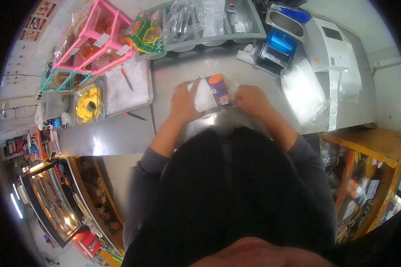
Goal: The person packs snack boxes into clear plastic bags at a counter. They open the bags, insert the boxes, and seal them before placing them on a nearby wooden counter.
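A small flat white package (204, 96) with a purple and orange printed end lies on the metal counter (120, 140) in front of me. My left hand (182, 102) is closed about its left side, with the thumb across the top. At the package's right end my right hand (252, 100) is curled with its fingers pressed together. Clear, shiny film shows between that hand and the package. What the right fingers pinch is too small and hidden to tell.
Left stand a white board (138, 89) with a red-handled knife (126, 79), a clear tub (104, 95) of yellow pieces, and pink baskets (93, 49). A grey divided bin (254, 33) is behind. A blue-black printer (274, 51), plastic sheets (302, 91) and a white machine (327, 44) stand right.
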Motion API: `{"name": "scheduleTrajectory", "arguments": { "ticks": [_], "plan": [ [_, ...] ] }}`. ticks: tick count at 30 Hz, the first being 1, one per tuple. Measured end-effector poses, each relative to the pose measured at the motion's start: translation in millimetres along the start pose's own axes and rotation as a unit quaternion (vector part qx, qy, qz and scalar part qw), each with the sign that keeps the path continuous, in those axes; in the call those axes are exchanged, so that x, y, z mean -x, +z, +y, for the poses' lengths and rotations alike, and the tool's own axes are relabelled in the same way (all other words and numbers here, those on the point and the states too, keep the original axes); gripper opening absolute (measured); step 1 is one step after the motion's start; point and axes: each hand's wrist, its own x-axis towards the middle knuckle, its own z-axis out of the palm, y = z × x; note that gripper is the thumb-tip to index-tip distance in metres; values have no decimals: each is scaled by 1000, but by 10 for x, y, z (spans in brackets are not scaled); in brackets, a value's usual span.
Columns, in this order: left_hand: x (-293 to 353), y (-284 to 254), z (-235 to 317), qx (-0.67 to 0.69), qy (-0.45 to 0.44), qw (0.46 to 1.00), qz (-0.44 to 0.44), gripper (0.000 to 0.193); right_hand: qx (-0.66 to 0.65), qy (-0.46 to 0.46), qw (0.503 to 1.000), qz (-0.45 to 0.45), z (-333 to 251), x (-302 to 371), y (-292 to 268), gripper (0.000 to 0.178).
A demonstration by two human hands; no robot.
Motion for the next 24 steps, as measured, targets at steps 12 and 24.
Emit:
{"name": "scheduleTrajectory", "arguments": {
  "ticks": [12,24],
  "plan": [
    [48,-70,-36,-47,15,999,14,109,-436,2,900,21,-129,-7,78,31],
    [-292,-137,480,-157,141,977,-14,69,66,-180,942,274,289,-177,515,17]
  ]
}}
